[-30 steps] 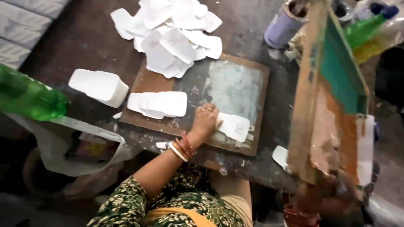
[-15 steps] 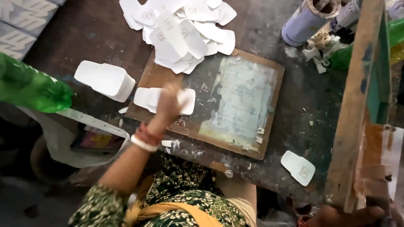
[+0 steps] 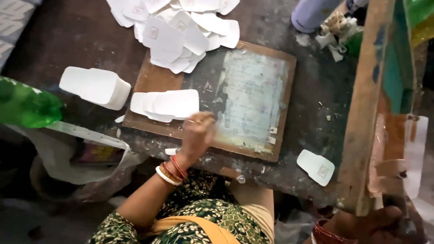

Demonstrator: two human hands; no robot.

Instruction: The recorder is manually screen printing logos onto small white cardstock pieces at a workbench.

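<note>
My left hand (image 3: 196,135), with red and white bangles at the wrist, hovers with curled fingers over the near edge of a brown printing board (image 3: 280,149). It is just right of a fanned stack of blank white cards (image 3: 167,104). I cannot make out a card in its fingers. My right hand (image 3: 375,223) is at the bottom right, gripping the lower end of a raised wooden screen frame (image 3: 366,117) with green mesh. A pale, ink-stained patch (image 3: 253,99) covers the board's right half.
A loose heap of printed white cards (image 3: 181,27) lies at the far side. A thick block of white cards (image 3: 92,86) sits left of the board, and a single card (image 3: 316,167) lies right of it. A green bottle (image 3: 25,106) is at the left, a grey cylinder (image 3: 312,13) at the back.
My left hand left the white card on the board's right half, went left to the fanned stack, then drew back slightly towards me. That card is gone from the board. The view shifted.
</note>
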